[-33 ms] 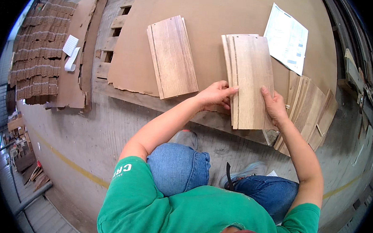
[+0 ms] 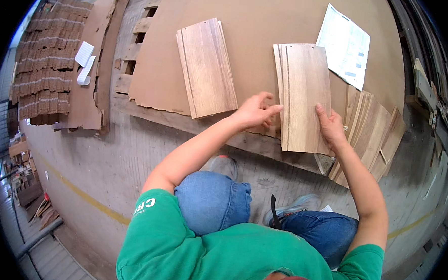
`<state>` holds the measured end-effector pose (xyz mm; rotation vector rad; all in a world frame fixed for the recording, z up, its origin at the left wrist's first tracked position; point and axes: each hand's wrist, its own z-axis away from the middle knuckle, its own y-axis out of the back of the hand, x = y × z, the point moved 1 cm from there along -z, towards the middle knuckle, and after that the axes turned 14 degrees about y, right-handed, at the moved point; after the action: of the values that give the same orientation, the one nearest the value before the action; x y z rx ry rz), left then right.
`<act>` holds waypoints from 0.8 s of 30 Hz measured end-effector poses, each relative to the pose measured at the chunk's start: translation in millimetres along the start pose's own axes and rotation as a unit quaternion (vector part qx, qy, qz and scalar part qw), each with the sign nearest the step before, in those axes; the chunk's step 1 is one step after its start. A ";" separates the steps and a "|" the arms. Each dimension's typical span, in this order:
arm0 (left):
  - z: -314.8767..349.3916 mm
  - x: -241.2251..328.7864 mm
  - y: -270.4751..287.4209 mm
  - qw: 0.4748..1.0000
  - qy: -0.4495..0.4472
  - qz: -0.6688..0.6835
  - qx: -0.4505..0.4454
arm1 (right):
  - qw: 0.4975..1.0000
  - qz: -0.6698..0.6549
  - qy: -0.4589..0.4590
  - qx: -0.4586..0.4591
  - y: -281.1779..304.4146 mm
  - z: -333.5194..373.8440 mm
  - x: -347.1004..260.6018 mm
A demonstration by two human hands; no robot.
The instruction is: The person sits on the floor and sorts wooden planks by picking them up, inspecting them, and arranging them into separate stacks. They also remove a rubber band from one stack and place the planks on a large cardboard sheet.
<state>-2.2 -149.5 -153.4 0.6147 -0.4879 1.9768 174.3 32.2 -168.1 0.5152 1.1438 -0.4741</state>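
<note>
My right hand point(image 2: 329, 126) grips a small stack of flat wooden boards point(image 2: 306, 93) by its right edge, thumb on top. The boards have a groove along the left side and small holes near the far end. Just off their left edge, my left hand point(image 2: 259, 110) is open, with fingers apart and slightly curled. A second small stack of similar grooved boards point(image 2: 208, 68) lies to the left on the brown cardboard sheet point(image 2: 255, 20).
A printed paper sheet point(image 2: 343, 45) lies at the far right of the cardboard. More wooden boards point(image 2: 369, 132) lean beyond my right hand. A wooden pallet point(image 2: 138, 39) supports the cardboard. Stacked folded cardboard point(image 2: 48, 65) stands at the left, with a paper strip point(image 2: 86, 67) beside it.
My left hand has let go of the boards' left edge and opened. The boards in my right hand now sit more evenly together, slightly further right.
</note>
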 end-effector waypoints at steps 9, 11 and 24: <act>26.9 -37.0 156.3 0.721 -0.303 -0.127 0.610 | 0.721 0.665 0.133 -0.142 12.9 -17.8 -45.7; 24.8 -62.5 179.8 0.763 -0.182 -0.014 0.621 | 0.757 0.600 0.212 -0.148 -4.3 -20.8 -51.6; 36.4 -60.0 174.4 0.937 -0.032 0.117 0.328 | 0.861 0.366 0.294 -0.197 -228.8 -8.0 -44.4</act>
<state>-125.6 -289.5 -174.9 1.0728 0.0915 2.3599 16.7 -139.5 -161.5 0.7043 1.4615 0.6188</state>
